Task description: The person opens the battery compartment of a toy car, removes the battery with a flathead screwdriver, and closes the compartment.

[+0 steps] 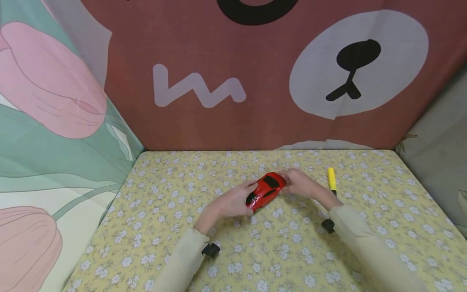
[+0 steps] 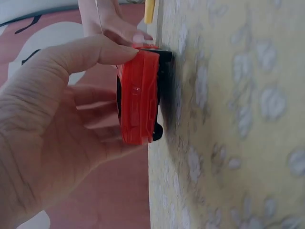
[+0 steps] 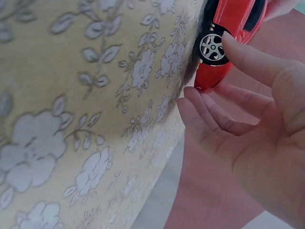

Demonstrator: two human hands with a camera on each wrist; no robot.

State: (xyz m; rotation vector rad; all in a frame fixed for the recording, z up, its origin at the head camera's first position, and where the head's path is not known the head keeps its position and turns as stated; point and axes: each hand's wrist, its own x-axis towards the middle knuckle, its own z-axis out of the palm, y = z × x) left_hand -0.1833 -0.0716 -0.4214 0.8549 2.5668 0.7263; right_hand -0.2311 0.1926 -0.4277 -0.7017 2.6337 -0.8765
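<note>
A red toy car [image 1: 269, 187] with black windows is held between both hands near the middle of the table. My left hand [image 1: 233, 201] grips one end; in the left wrist view its thumb lies on one side of the red body [image 2: 138, 100] and the fingers on the other. At the opposite end, my right hand [image 1: 300, 183] pinches the car. The right wrist view shows that thumb against a silver-spoked wheel [image 3: 213, 47], with fingertips under the red end. Whether the wheels touch the cloth is hard to tell.
A yellow-handled tool [image 1: 331, 178] with a black lower part lies beyond the right wrist, partly hidden by the arm. Yellow floral cloth [image 1: 153, 227] covers the table. A printed bear curtain [image 1: 204, 129] hangs at the back, and a flower-print one [image 1: 47, 162] on the left.
</note>
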